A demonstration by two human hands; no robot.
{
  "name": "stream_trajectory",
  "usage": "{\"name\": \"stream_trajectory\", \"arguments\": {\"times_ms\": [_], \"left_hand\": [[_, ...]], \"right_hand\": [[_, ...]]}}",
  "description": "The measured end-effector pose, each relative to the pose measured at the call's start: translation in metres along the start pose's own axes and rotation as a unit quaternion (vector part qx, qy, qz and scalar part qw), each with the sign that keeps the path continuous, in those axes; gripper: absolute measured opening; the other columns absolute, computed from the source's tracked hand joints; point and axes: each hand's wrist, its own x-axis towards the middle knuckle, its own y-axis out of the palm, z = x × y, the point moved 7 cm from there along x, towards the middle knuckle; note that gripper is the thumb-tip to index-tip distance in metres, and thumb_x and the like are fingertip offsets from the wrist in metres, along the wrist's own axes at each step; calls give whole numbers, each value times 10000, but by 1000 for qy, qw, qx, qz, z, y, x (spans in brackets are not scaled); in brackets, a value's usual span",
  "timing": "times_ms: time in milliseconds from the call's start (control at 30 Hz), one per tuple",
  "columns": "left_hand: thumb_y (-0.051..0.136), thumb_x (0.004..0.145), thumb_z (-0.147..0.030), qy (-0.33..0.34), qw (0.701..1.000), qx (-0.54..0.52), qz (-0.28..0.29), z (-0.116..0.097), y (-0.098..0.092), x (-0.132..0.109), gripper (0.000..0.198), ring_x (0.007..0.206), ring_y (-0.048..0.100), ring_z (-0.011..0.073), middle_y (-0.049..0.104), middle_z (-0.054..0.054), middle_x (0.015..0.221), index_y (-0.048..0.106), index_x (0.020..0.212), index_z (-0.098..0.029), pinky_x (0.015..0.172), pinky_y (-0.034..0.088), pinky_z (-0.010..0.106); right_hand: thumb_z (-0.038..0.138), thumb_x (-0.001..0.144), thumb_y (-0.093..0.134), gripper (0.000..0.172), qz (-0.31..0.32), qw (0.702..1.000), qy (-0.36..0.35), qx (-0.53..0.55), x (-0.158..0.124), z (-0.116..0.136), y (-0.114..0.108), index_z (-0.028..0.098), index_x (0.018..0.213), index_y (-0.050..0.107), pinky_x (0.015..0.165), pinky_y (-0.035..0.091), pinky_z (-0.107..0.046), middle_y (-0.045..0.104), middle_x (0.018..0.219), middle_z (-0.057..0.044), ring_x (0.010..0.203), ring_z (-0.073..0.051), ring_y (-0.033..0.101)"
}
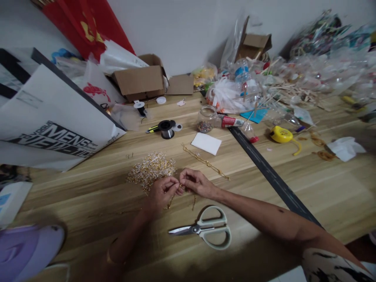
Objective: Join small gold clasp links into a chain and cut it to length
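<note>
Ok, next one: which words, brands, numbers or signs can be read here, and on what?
"MENS": large, on the white shopping bag.
"VOGUE": smaller, on the same bag; the letters before it are unclear.
The bag's lower line: too distorted to read surely.
Red label: print too small.
Gold mark on the red bag: unreadable.

The left hand (161,192) and right hand (200,185) partly hide a gold piece (180,187) too small to make out. The left edge cuts off the white bag (55,105) and a purple object (33,248); clutter (331,72) at far right is blurred.
</note>
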Motion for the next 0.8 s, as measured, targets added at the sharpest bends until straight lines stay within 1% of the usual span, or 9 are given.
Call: {"name": "stream_trajectory", "arguments": {"times_ms": [233,400,567,667,800], "left_hand": [[657,704,-336,-10,1000,11,-8,-3,-1,0,210,576,662,160,672,18,601,555,692,-152,594,530,263],[678,677,-313,-10,1000,-4,-7,3,-2,1,196,585,669,165,679,11,599,558,711,-161,595,535,266],[671,674,-290,-5,1000,-4,-15,7,-2,2,171,574,661,160,670,3,584,557,705,-166,584,522,255],[634,706,-265,9,999,27,-18,8,-3,1,130,583,653,149,665,1,600,552,731,-167,588,504,240],[584,746,-220,43,992,113,-26,8,-5,-2,60,583,627,129,647,-8,615,555,757,-170,575,462,209]], "right_hand": [[508,789,587,371,1,1000,-4,2,0,1,1,147,799,504,489,350,-183,500,640,25,541,-75,435],[515,776,598,376,-8,1000,0,5,0,1,-1,151,790,505,484,366,-181,494,640,28,535,-74,436],[508,781,597,368,2,1000,-3,14,1,-2,-1,152,796,503,494,358,-183,494,646,24,550,-79,439],[499,793,588,359,5,1000,-2,6,1,-3,0,150,803,506,496,347,-184,494,660,20,558,-80,429],[498,799,581,357,6,1000,0,-15,0,-3,-1,147,798,514,494,326,-188,479,660,24,544,-75,407]]}}
